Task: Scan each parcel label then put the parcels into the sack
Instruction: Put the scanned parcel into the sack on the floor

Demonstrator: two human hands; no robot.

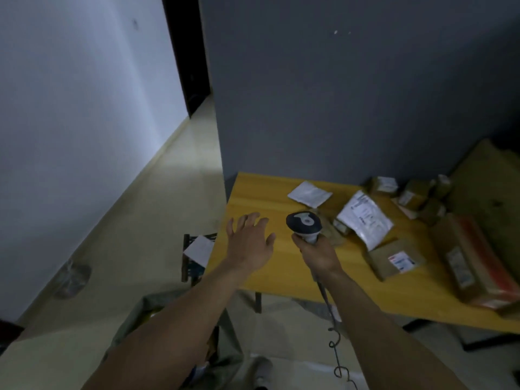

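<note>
Noted: right hand clamps the scanner; left hand hovers, fingers spread. Advise steadying the brown parcel at scanner's three o'clock, label up.

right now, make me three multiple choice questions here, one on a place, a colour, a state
1. Where do the parcels lie? A on the floor; B on the table; C on a chair
2. What colour is the table top? A yellow; B white; C black
3. How is the left hand? A gripping a parcel; B open, holding nothing; C curled in a fist
Answers: 1 B, they lie on its right part; 2 A, its bare top is yellow; 3 B, fingers spread above the table, while the right hand grips the barcode scanner.
</note>
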